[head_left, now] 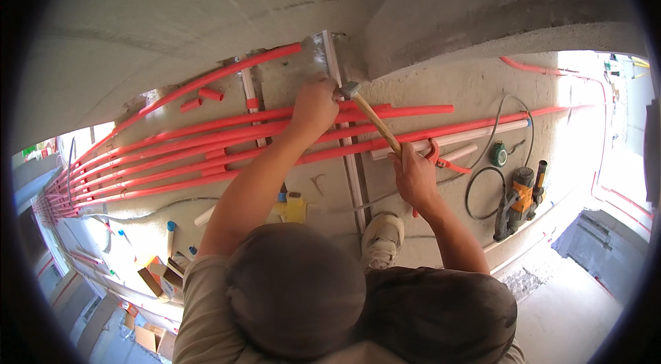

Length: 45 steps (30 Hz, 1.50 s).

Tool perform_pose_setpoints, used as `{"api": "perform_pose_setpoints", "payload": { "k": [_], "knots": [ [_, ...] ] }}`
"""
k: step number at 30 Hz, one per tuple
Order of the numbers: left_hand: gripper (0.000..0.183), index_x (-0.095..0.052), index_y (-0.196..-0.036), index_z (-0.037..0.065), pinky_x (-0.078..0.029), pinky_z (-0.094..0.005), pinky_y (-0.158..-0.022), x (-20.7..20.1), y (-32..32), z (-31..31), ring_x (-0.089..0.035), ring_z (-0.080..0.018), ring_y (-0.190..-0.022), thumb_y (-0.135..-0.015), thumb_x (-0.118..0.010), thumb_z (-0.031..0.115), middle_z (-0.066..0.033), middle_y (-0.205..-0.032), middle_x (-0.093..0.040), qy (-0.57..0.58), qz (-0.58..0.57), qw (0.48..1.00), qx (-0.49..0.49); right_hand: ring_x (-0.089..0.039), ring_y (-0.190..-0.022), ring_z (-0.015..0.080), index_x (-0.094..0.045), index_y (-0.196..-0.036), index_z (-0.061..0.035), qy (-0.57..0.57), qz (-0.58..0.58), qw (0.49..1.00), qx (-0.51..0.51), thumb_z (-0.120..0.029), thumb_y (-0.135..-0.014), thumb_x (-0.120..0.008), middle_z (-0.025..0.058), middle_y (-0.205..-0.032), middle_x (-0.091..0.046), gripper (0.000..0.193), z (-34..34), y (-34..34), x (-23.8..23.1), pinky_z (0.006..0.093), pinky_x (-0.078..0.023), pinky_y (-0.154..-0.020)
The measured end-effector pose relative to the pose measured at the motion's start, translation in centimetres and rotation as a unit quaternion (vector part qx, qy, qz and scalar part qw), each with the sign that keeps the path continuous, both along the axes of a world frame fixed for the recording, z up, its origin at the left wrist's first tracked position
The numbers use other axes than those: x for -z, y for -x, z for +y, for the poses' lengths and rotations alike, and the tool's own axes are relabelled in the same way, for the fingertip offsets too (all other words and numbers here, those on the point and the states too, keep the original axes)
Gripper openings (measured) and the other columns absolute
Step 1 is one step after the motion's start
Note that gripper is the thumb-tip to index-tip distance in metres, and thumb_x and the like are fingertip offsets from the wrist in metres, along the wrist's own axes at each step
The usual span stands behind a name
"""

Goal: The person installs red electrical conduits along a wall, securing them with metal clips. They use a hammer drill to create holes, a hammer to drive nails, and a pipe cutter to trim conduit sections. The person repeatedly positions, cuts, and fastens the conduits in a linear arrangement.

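Note:
My right hand [416, 175] grips the wooden handle of a hammer [377, 120], which slants up and left. The hammer's metal head is right beside the fingers of my left hand [316, 106]. Those fingers are closed at a pale, narrow strip [332, 58] on the floor near the wall; what they hold, if anything, is hidden. Under my left forearm run several long red pipes [268, 131], crossing the strip. A red-handled pipe cutter [441, 157] lies just right of my right hand, by a white pipe [475, 135].
Right of me lie a green tape measure [498, 153], a black cable [469, 192] and an orange-and-black power tool [525, 192]. A yellow object [295, 208] sits near my knees, and my shoe [383, 240] is beside the strip. Short red pipe pieces [210, 94] lie along the wall; open cardboard boxes [162, 278] stand left.

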<state>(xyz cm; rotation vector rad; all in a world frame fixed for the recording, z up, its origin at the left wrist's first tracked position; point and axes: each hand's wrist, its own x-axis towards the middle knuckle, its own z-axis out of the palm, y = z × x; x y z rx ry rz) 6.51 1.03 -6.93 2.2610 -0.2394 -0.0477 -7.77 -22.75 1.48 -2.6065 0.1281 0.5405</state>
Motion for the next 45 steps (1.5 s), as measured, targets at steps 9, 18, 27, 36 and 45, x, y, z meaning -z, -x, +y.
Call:
{"api": "perform_pose_setpoints", "payload": {
  "k": [9, 18, 27, 36, 45],
  "knots": [
    [0.008, -0.068, -0.082, 0.000, -0.055, -0.0524, -0.079, 0.6, -0.2, 0.0, -0.069, -0.0425, -0.087, -0.088, -0.066, 0.004, -0.0190, -0.092, -0.070, -0.005, 0.001, 1.000, -0.009, -0.070, -0.083, 0.0440, -0.054, -0.106, -0.0027, 0.091, 0.006, 0.995, -0.036, -0.028, -0.106, -0.059, 0.0207, -0.088, -0.071, 0.026, 0.5, -0.7, -1.7, 0.0564, -0.053, -0.071],
    [0.013, -0.075, -0.094, 0.002, -0.056, -0.0511, -0.083, 0.4, -0.5, 0.3, -0.070, -0.0429, -0.094, -0.085, -0.066, 0.001, -0.0209, -0.097, -0.073, -0.013, 0.049, 0.999, 0.008, -0.069, -0.078, 0.0464, -0.052, -0.106, -0.0027, 0.045, -0.039, 0.998, -0.019, -0.027, -0.106, -0.060, 0.0233, -0.086, -0.071, 0.025, 0.7, -0.5, -1.6, 0.0578, -0.051, -0.069],
    [0.043, -0.073, -0.127, 0.008, -0.053, -0.0476, -0.101, -1.3, -3.1, 3.1, -0.065, -0.0355, -0.120, -0.085, -0.071, 0.003, -0.0063, -0.151, -0.058, -0.093, -0.045, 0.973, 0.207, -0.068, -0.067, 0.0439, -0.052, -0.107, -0.0035, 0.017, -0.150, 0.988, -0.026, -0.024, -0.105, -0.063, 0.0180, -0.071, -0.067, 0.023, 0.4, -0.8, -2.5, 0.0555, -0.051, -0.066],
    [0.085, -0.051, -0.156, 0.011, -0.037, -0.0552, -0.117, -2.4, -1.6, 2.6, -0.053, -0.0389, -0.135, -0.077, -0.083, 0.007, -0.0004, -0.169, -0.040, -0.129, 0.048, 0.976, 0.172, -0.067, -0.067, 0.0444, -0.056, -0.111, -0.0027, 0.011, -0.137, 0.990, -0.026, -0.026, -0.104, -0.065, 0.0180, -0.070, -0.066, 0.026, 0.5, -1.0, -2.3, 0.0543, -0.052, -0.064],
    [0.082, -0.051, -0.156, 0.011, -0.038, -0.0568, -0.115, -2.6, -1.3, 2.4, -0.051, -0.0364, -0.135, -0.079, -0.080, 0.006, 0.0004, -0.171, -0.038, -0.141, 0.064, 0.977, 0.150, -0.065, -0.073, 0.0515, -0.053, -0.106, -0.0015, 0.005, -0.017, 0.999, 0.045, -0.022, -0.103, -0.065, 0.0236, -0.075, -0.066, 0.024, 1.5, -0.8, -2.6, 0.0595, -0.050, -0.066]
  ]
}}
